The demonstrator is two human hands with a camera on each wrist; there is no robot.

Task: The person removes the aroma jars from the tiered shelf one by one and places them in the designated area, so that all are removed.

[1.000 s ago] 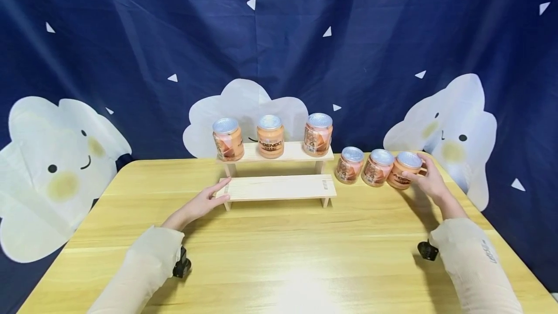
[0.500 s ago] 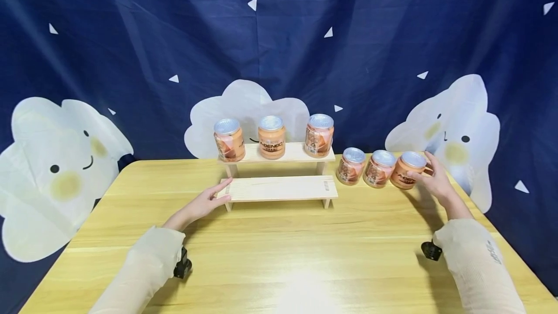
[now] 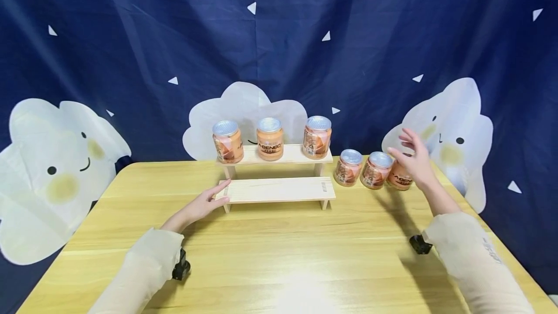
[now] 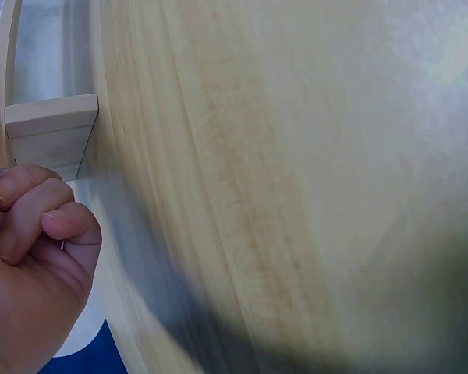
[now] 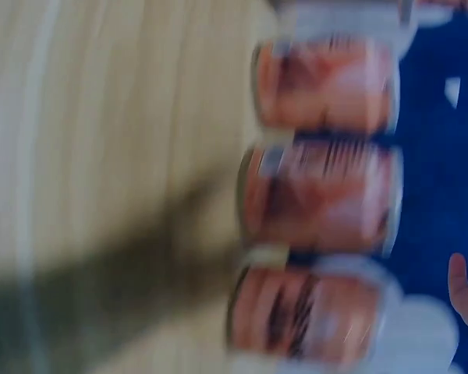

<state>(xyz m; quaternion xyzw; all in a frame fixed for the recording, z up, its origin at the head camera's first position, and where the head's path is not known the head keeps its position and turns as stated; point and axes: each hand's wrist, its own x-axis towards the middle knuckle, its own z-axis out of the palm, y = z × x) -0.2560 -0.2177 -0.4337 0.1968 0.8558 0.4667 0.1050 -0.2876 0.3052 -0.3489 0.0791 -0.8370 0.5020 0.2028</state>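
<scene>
My left hand (image 3: 201, 205) holds the left end of the lower tier of a two-tier wooden rack (image 3: 279, 189), thumb along the front edge. In the left wrist view its other fingers (image 4: 35, 210) curl beside a rack leg (image 4: 51, 128). My right hand (image 3: 416, 163), fingers spread and holding nothing, is raised in front of the rightmost orange jar (image 3: 398, 177), hiding its lid. Beside that jar stand a middle jar (image 3: 374, 175) and a left jar (image 3: 347, 173), both silver-lidded. The right wrist view, blurred, shows all three and some fingertips (image 5: 458, 276).
On the rack's upper tier (image 3: 293, 154) stand three more silver-lidded jars: one at the left end (image 3: 229, 148), one near the middle (image 3: 270, 145), one at the right (image 3: 316, 143). A blue curtain (image 3: 279, 38) with white clouds hangs behind the wooden table (image 3: 261, 256).
My right hand has let go of the rightmost jar and lifted up and slightly left, fingers opening. My left hand has stayed at the rack's end.
</scene>
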